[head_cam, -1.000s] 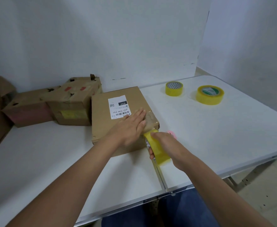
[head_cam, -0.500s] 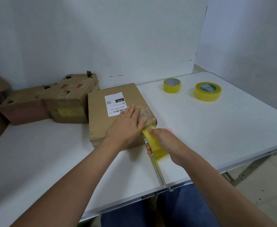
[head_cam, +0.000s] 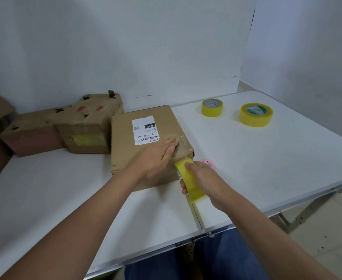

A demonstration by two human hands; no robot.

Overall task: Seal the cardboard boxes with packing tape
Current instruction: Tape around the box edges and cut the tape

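Now we press our left hand (head_cam: 156, 156) flat on the box (head_cam: 125, 150), fingers straight, so the tape sticks down. Just beside those fingertips, our right hand (head_cam: 204, 178) curls round the yellow tape roll (head_cam: 190, 182) to pull more tape out. Past our fingers, the white label (head_cam: 145, 130) reads "032" and "032-038-E01".

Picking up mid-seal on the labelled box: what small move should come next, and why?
Probably pull the tape roll down the box's near side. The right hand grips it at the top edge, while the left hand presses flat on the lid, likely anchoring the strip.
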